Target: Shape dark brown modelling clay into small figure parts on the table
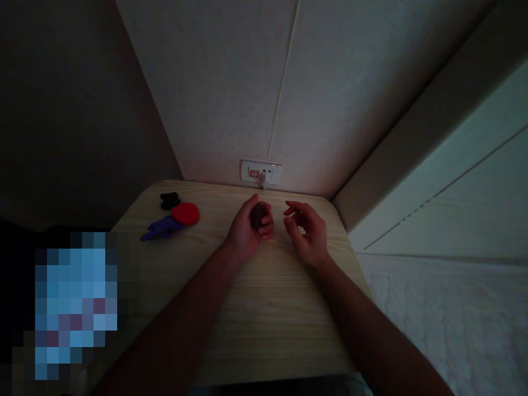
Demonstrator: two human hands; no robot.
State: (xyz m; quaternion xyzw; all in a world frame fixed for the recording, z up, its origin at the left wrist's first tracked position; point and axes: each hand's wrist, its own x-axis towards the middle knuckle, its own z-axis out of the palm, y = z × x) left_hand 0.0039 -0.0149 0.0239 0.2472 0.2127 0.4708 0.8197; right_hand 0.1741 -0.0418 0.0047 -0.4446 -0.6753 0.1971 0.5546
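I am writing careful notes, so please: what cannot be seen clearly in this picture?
Head view:
Brown lump: partly hidden by the left hand.
Purple thing: one end seems covered by the red disc.
Wall socket: partly covered by the plug.
Lower left area: blanked out by coarse coloured blocks.
Both forearms: cut off by the bottom edge.

Dk lump (258, 216) in L hand (246, 231)

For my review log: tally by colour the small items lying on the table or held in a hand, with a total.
Red: 1, the round flat piece
Purple: 1, the irregular piece
Black: 1, the lobed clump, counted as one
Dark brown: 1, the lump in the left hand
Total: 4
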